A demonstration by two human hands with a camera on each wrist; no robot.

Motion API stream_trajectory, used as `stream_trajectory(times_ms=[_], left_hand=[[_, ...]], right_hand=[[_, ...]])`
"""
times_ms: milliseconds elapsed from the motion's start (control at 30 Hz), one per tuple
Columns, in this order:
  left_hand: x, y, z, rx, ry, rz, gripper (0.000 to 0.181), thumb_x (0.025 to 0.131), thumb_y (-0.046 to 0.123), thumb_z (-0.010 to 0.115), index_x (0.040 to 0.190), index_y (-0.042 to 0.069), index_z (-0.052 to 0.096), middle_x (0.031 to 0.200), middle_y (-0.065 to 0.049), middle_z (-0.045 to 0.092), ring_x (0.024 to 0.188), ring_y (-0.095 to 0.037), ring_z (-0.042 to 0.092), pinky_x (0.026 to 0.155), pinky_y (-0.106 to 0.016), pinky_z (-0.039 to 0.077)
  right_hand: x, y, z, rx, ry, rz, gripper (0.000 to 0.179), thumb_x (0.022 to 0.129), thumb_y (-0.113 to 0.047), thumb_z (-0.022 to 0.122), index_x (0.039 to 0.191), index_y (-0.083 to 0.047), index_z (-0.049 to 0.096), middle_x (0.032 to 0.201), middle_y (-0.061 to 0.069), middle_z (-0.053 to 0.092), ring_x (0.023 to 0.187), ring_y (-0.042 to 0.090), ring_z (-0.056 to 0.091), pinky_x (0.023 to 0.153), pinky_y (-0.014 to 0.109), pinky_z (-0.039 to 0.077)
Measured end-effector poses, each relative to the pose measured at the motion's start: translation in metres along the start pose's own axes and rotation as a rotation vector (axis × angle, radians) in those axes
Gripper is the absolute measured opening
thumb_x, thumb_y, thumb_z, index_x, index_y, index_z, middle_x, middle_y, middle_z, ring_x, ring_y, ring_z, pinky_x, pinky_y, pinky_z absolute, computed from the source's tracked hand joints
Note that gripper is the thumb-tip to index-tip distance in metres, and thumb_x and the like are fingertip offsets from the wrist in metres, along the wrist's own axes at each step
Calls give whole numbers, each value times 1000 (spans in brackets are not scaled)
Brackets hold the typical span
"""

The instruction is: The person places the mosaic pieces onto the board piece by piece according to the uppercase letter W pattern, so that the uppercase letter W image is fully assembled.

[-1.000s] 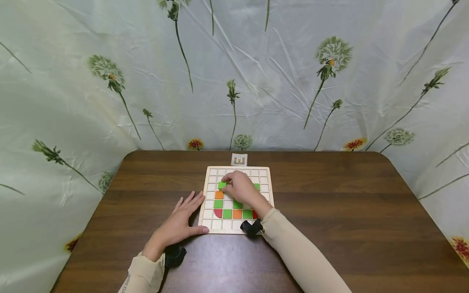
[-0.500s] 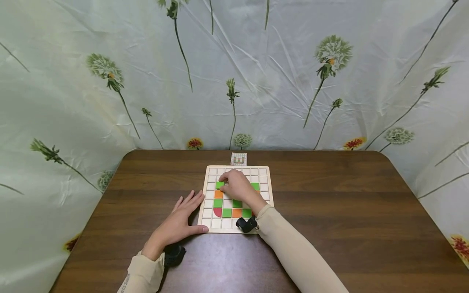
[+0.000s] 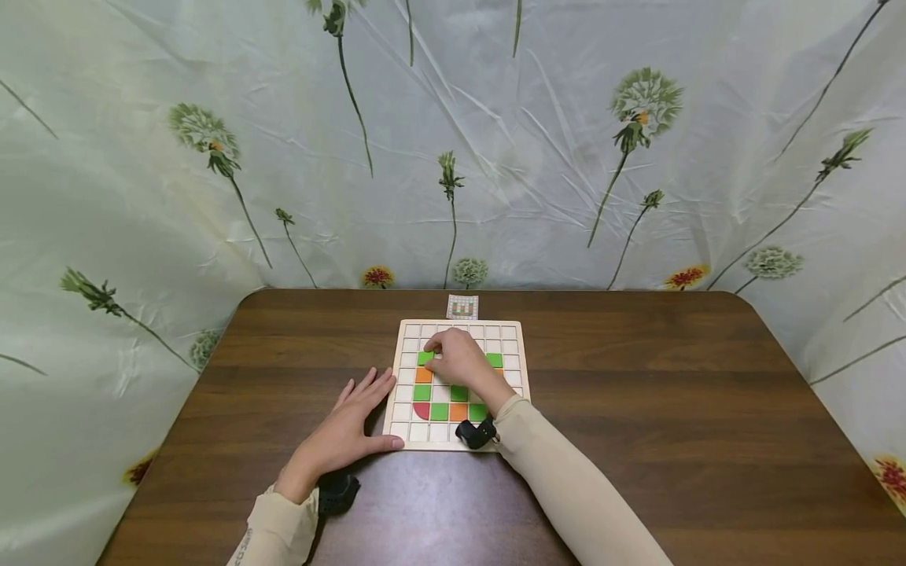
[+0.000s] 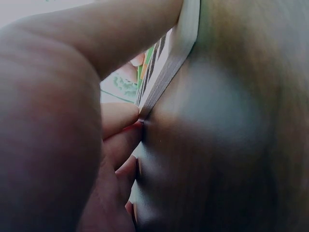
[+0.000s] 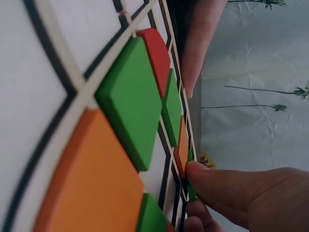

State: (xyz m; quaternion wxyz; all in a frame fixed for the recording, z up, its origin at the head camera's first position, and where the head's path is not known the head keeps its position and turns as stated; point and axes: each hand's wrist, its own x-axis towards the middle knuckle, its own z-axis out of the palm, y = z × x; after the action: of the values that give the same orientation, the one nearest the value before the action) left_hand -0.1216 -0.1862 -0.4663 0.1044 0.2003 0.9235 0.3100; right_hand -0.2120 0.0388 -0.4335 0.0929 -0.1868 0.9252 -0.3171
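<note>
My right hand (image 3: 462,362) pinches a green square tile (image 3: 425,358) between thumb and fingertips, in the upper left of a pale gridded board (image 3: 418,431). The right wrist view shows this green tile (image 5: 191,191) at the thumb, beside an orange tile (image 5: 181,152). Below it in the same column lie an orange tile (image 3: 423,376), a green one (image 3: 422,393) and a red rounded piece (image 3: 421,411). My left hand (image 3: 347,432) rests at the board's left edge with fingers spread, its thumb touching the near left corner. My right forearm hides part of the board's right side.
Behind the board lies a small patterned card (image 3: 463,306) near the far edge of the brown wooden table (image 3: 637,409). Other tiles sit in the grid, among them a green one (image 3: 495,360) to the right. A flowered curtain (image 3: 538,157) hangs behind the table.
Over the last second my right hand has moved slightly left with the green tile, bringing it closer in line above the orange one. The left hand has stayed in place.
</note>
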Motion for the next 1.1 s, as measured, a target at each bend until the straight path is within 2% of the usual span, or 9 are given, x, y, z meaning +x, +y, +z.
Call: stream_trajectory(times_ms=[333, 600, 867, 1100], left_hand=[[-1, 0, -1, -5, 3, 8, 104, 80, 59, 78, 159, 11, 30, 165, -8, 25, 154, -34, 12, 120, -60, 3], [-1, -1, -3, -10, 3, 4, 104, 80, 57, 79, 159, 10, 30, 165, -8, 25, 154, -34, 12, 120, -60, 2], [-1, -3, -3, 2, 0, -5, 105, 80, 59, 78, 159, 10, 30, 164, -9, 26, 154, -34, 11, 120, -61, 3], [0, -6, -1, -4, 4, 3, 105, 80, 57, 79, 160, 11, 29, 165, -8, 25, 154, -32, 10, 120, -59, 2]], right_hand=[[2, 0, 2, 6, -1, 1, 27, 87, -15, 78, 113, -6, 76, 105, 6, 71, 97, 19, 63, 87, 32, 52], [-3, 1, -3, 44, 23, -32, 28, 88, -15, 76, 114, -6, 75, 107, 9, 70, 99, 23, 64, 88, 36, 53], [-23, 11, -23, 104, 67, -25, 27, 91, -14, 71, 117, -5, 74, 109, 8, 69, 98, 24, 63, 86, 38, 53], [-46, 38, -51, 40, 123, -42, 28, 92, -16, 72, 118, -4, 73, 113, 12, 69, 97, 26, 62, 84, 41, 53]])
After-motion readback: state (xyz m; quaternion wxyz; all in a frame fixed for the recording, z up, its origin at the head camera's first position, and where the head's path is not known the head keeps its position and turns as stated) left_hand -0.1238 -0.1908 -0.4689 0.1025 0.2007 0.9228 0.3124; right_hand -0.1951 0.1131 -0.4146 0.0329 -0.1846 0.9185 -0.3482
